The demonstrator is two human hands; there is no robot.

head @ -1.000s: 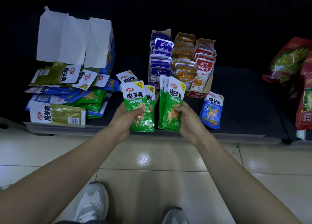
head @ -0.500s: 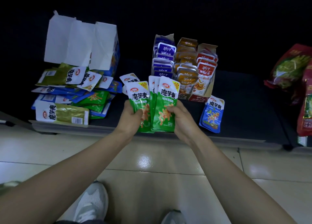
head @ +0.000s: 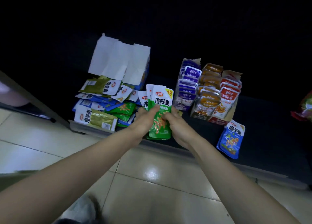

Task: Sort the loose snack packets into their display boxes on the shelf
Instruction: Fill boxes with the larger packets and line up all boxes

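Observation:
Both hands hold one stack of green snack packets [head: 161, 103] upright over the shelf's front edge. My left hand [head: 143, 120] grips the stack from the left, thumb across the front. My right hand [head: 177, 125] grips it from the right. Left of the stack lies a loose pile of green, blue and gold packets [head: 104, 105] in front of an open white-flapped display box [head: 119, 61]. To the right stand cardboard display boxes [head: 211, 95] with rows of purple, orange and red packets. A single blue packet [head: 231, 139] lies flat near the shelf edge at the right.
The dark shelf [head: 270, 131] has a grey front lip above a glossy tiled floor [head: 152, 181]. A red and green bag [head: 303, 107] shows at the far right edge. A grey upright post [head: 33, 98] slants at the left. My shoe [head: 81, 210] is below.
The two bunches of green packets, held apart a second ago, have come together into one stack held by both hands. The view has swung to the left.

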